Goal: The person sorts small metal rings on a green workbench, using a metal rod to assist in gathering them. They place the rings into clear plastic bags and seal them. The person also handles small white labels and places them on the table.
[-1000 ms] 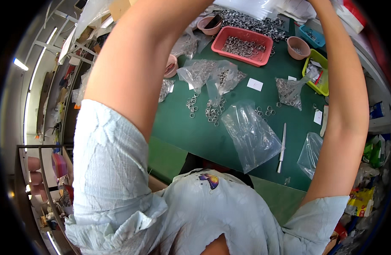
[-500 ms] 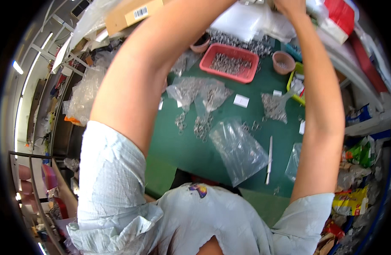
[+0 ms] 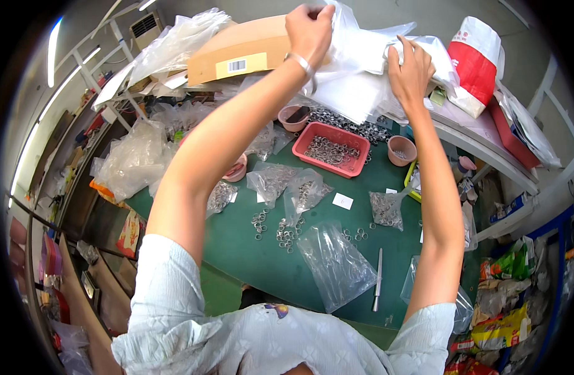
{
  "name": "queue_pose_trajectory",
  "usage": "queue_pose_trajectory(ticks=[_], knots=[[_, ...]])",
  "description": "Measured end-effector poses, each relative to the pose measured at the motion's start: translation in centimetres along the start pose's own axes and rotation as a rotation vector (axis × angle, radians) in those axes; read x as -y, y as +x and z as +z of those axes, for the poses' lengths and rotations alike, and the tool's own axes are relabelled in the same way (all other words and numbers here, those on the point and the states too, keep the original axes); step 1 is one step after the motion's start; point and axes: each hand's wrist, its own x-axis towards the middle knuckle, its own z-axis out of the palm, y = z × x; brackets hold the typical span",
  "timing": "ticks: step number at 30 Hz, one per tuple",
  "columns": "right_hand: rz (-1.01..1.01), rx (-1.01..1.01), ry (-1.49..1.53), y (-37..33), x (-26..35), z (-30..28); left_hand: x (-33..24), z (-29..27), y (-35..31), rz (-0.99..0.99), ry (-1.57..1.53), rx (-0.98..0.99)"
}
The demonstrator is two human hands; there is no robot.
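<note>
Left hand (image 3: 309,36), partly blurred, and right hand (image 3: 412,72) touch clear plastic bags (image 3: 348,94).

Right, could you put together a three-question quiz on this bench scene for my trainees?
1. Which hand is nearer the cardboard box: (A) left or (B) right?
2. True or false: the pink tray holds metal rings.
3. Fill in: the slim silver tool lies to the ___ of the flat clear bag.

Key: 1. A, the left hand. 2. True. 3. Right.
</note>
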Motion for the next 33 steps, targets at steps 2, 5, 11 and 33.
queue_pose_trajectory(ticks=[2,5,11,33], knots=[[0.287,0.135,0.534,-2.6,4.0,-1.6,-2.9,-4.7,-3.5,-0.132,-0.205,0.188],[0.64,0.439,1.133,-8.9,11.2,-5.1,-5.4,-11.6,-10.2,-0.095,-0.139,0.326],[0.65,0.982,1.48,-23.8,17.5,-8.5,-7.3,-22.6,-24.2,-0.109,0.342,0.47],[0.653,1.165,1.163,-43.6,32.0,9.1,1.0,-52.5,-32.6,-0.567,0.975,0.168]])
